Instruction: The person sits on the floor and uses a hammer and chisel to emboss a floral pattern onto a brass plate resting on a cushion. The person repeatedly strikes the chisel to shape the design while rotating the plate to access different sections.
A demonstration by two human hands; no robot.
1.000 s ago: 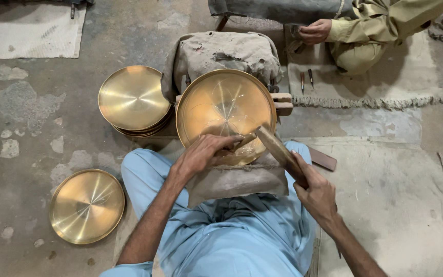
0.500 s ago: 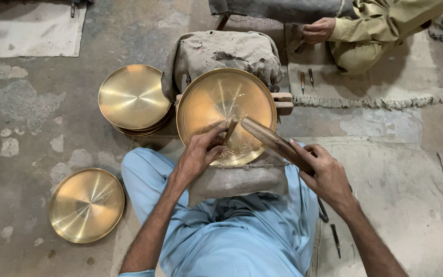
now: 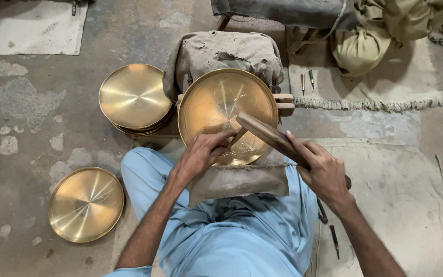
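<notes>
A round brass plate (image 3: 216,102) lies on a cloth-covered block (image 3: 242,179) in front of my knees. My left hand (image 3: 201,154) rests on the plate's near part and pinches a thin chisel (image 3: 238,136) upright against the metal. My right hand (image 3: 324,172) grips a dark wooden mallet (image 3: 265,132), whose head hangs just over the chisel's top. Faint scribed lines cross the plate's middle.
A stack of brass plates (image 3: 133,97) stands left of the block, and a single brass plate (image 3: 85,203) lies on the floor at lower left. A cloth-draped stand (image 3: 216,51) is behind. Small tools (image 3: 306,79) lie on a mat; another person (image 3: 380,31) sits at upper right.
My right hand has swung the mallet from the right side up over the plate, bringing its head down onto the chisel. The other person's hand at the top has withdrawn.
</notes>
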